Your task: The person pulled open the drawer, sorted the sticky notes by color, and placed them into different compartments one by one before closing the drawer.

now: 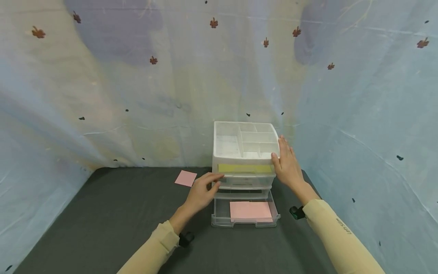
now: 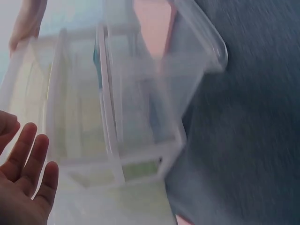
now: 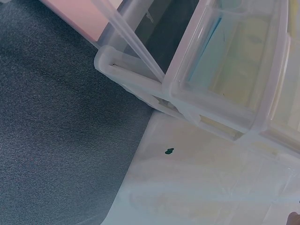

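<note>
Table [image 1: 113,213]: dark grey cloth cover, fine weave visible in both wrist views. One loose pink sheet [image 1: 186,178] lies flat on it, far side, left of centre, well apart from the near edge. Backdrop [image 1: 137,95]: pale blue-cream fabric hung behind and along both sides, meeting the table at its far edge. Printed with scattered small brown-red leaf motifs [image 1: 38,32] and tiny dark specks [image 1: 399,157].
</note>
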Demonstrator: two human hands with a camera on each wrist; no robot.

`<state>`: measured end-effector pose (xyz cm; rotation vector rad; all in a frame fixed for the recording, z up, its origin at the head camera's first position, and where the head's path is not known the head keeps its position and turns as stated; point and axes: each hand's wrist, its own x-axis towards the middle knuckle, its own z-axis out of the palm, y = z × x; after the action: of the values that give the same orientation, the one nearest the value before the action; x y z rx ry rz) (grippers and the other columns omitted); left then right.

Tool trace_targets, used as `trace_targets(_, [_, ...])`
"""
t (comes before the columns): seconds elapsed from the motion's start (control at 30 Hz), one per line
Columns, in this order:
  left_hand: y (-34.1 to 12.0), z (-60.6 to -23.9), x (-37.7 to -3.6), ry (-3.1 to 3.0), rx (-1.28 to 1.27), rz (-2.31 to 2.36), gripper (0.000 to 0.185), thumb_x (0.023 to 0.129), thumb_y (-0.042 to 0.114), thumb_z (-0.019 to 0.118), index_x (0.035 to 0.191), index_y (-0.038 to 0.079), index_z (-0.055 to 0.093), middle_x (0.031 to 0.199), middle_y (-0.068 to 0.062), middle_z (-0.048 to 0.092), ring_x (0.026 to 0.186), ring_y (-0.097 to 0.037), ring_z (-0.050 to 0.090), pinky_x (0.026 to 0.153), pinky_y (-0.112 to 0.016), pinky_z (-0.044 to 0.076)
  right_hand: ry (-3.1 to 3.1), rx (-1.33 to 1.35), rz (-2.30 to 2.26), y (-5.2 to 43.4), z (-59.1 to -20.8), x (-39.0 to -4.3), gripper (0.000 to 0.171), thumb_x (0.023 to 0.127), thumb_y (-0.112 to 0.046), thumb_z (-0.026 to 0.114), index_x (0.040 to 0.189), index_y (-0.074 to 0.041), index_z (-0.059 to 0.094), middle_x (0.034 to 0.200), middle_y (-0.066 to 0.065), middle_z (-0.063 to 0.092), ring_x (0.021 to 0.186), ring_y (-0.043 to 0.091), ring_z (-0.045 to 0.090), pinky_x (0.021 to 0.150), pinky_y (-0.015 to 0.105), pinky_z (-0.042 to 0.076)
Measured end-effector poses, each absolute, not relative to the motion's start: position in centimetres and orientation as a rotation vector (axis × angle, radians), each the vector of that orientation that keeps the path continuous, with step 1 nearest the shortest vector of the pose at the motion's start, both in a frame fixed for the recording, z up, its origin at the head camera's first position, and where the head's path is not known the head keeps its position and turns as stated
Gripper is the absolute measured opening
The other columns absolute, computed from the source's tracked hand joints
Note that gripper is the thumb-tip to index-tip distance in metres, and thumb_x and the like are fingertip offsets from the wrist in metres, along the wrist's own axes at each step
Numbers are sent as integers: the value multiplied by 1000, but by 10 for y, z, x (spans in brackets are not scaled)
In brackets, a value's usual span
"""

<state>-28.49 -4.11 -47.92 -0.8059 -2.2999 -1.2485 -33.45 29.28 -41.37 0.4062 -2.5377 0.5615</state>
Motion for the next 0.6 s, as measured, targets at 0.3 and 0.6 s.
trace_targets(0.3, [-83, -488, -300, -2297, -675, -1244, 30, 101, 11, 70, 131, 9, 73, 121, -7, 72, 101, -28, 67, 82, -50, 56, -2524, 410, 555, 295, -415, -336, 68, 113, -36, 34, 164, 3, 12, 172, 21, 12, 156, 44, 17, 127, 58, 10])
trace_targets(0.6, [-121, -503, -322, -2454, -519, -1227, 34, 103, 15, 68, 137, 10, 69, 132, -11, 68, 109, -29, 67, 92, -54, 54, -2522, 412, 551, 295, -416, -338, 68, 114, -37, 34, 164, 3, 13, 173, 20, 12, 157, 42, 15, 127, 58, 11])
